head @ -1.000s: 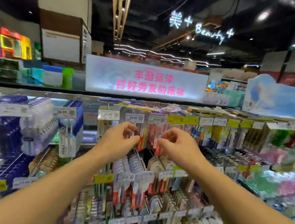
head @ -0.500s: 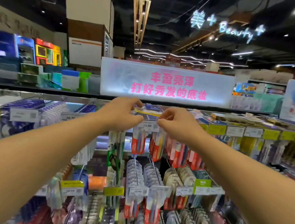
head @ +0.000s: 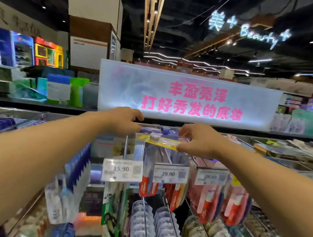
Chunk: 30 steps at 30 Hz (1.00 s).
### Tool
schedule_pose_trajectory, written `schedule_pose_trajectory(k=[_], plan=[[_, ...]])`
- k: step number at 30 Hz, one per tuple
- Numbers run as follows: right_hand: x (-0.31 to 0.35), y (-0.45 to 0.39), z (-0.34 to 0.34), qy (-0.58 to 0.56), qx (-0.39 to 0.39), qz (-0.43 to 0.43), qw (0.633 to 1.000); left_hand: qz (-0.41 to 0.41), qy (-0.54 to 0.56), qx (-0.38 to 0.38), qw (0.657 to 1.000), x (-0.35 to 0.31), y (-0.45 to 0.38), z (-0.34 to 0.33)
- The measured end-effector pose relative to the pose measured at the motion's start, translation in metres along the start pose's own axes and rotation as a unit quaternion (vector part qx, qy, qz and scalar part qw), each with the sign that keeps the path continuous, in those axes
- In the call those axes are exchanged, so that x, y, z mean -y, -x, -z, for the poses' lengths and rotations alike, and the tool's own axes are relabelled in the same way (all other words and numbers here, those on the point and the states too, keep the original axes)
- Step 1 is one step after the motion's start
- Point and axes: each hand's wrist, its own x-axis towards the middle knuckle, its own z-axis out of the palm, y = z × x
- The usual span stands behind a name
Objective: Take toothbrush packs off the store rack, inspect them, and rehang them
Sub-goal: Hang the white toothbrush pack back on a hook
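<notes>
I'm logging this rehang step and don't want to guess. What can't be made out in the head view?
- Whether the yellow-topped pack is on its peg: the right hand covers one end.
- Left hand fingertips: turned away, contact unclear.
- Third price tag: digits blurred.
- Lower rack packs: smeared by blur.

A yellow-topped toothbrush pack (head: 163, 143) is pinched at the right hand (head: 197, 142) fingers (head: 180, 148). Below them, red packs (head: 208, 200) are hung behind white price tags (head: 122, 170). Beyond the fingers, pink lettering is shown on a pale sign (head: 189, 96).
</notes>
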Motion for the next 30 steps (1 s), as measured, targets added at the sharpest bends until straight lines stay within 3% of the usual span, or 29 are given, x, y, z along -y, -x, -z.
schedule_pose_trajectory(k=[6, 17, 24, 30], plan=[[-0.018, -0.036, -0.011, 0.022, 0.102, -0.003, 0.995, -0.021, -0.051, 0.091, 0.994, 0.008, -0.050, -0.012], [-0.031, -0.047, -0.012, -0.032, 0.091, 0.012, 0.995, -0.004, -0.050, 0.099, 0.994, 0.012, -0.082, -0.026], [-0.041, -0.039, -0.002, -0.110, 0.005, 0.008, 0.994, 0.040, 0.009, 0.095, 0.995, 0.019, -0.084, -0.026], [-0.043, -0.042, 0.000, -0.206, -0.076, -0.044, 0.974, 0.071, -0.026, 0.021, 0.997, 0.001, -0.076, -0.005]])
